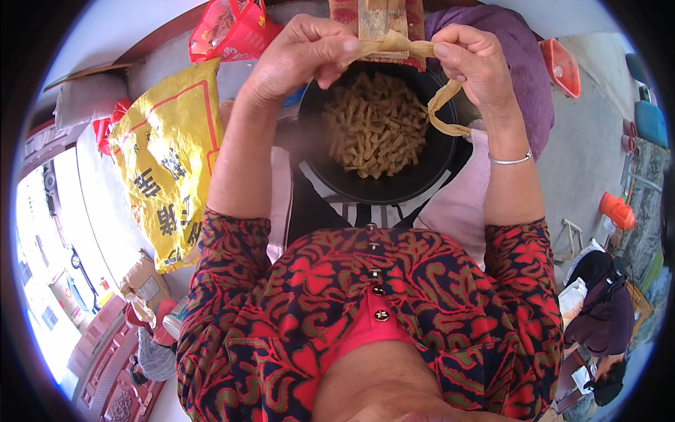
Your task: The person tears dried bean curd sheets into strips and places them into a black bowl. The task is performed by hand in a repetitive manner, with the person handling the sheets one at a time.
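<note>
Two hands share one pale yellow strip (394, 43), stretched between them above the far rim of a black basin (436, 169). The left hand (313, 53) has its fingers pinched on the stretch's left side; the right hand (478, 63) has its fingers closed on the other, where a loose length loops down by the basin's right edge. A heap of short, twisted pieces (376, 126) occupies the basin's middle, leaving dark wall showing around it. Close beyond the far rim, a wooden board (382, 21) lies between the hands. A yellow sack (165, 155) crowds the left forearm; purple cloth (524, 70) is just beside the right hand, with grey floor (580, 148) farther right.
</note>
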{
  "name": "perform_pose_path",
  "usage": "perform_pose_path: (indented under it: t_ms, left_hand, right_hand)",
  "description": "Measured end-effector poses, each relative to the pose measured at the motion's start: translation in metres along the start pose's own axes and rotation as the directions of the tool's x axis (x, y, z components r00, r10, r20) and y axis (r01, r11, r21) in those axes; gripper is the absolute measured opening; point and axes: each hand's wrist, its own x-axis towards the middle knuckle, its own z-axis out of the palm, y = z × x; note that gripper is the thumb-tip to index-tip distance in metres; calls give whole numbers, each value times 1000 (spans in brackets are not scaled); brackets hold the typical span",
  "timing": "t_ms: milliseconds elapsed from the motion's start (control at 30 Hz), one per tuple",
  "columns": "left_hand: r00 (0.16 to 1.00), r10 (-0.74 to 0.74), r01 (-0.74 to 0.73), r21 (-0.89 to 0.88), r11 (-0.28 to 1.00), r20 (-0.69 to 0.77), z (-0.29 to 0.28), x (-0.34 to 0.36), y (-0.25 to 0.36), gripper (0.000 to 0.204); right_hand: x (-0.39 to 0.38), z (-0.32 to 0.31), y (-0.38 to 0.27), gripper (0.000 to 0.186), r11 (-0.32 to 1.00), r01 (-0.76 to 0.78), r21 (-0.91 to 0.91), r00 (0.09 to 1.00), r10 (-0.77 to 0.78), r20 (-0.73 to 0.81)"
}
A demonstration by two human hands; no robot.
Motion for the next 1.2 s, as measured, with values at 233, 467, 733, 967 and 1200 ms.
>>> perform_pose_path:
  t_ms: [233,467,733,967,1200]
  left_hand:
    - [966,255,-187,794,578,41,31,8,-13,32]
    - [991,-125,55,690,722,52,12,17,-14,23]
    - [947,155,180,864,470,-282,-8,51,-49,29]
    - [900,-359,401,796,454,-249,19,23,3,40]
    - [866,-120,26,-196,980,-486,64,25,-23,48]
  right_hand:
    - [1,31,5,14,935,34,-353,999,-42,-14]
    - [4,16,-1,20,865,-33,-500,995,-19,-98]
    - [55,5,48,23,622,-91,-778,953,-172,-248]
    - [44,12,33,24,755,2,-656,953,-201,-228]
    - [22,74,10,24,770,-392,503,909,408,83]
